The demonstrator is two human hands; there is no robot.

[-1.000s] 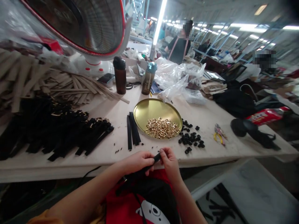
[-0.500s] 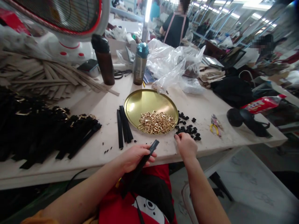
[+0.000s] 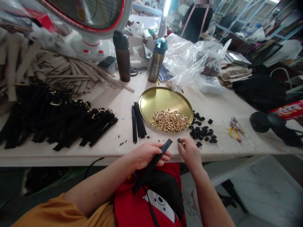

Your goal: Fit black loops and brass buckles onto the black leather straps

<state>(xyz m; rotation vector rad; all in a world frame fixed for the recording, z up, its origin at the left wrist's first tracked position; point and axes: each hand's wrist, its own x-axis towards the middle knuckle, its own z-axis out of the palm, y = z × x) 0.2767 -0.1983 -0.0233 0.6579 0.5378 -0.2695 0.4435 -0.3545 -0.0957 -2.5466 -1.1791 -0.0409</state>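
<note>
My left hand point(image 3: 146, 155) is closed round a black strap point(image 3: 163, 149) whose free end points up and right over the table's front edge. My right hand point(image 3: 189, 150) pinches a small black piece point(image 3: 179, 140) just right of that strap end. Behind my hands stands a round gold tray point(image 3: 156, 99) holding a heap of gold buckles point(image 3: 170, 120). Several small black pieces point(image 3: 203, 130) lie scattered right of the tray. Three black straps point(image 3: 138, 124) lie side by side left of it.
A big pile of black straps point(image 3: 54, 123) fills the table's left. Tan strips point(image 3: 71, 74), a fan point(image 3: 92, 19), two bottles point(image 3: 123, 60), plastic bags point(image 3: 189, 63) and yellow-handled pliers point(image 3: 233, 127) surround the tray. A person in a black top point(image 3: 196, 19) works at the far table.
My right hand left the strap, reached to the scattered black pieces, and has come back towards the strap end with one pinched. My left hand kept hold of the strap.
</note>
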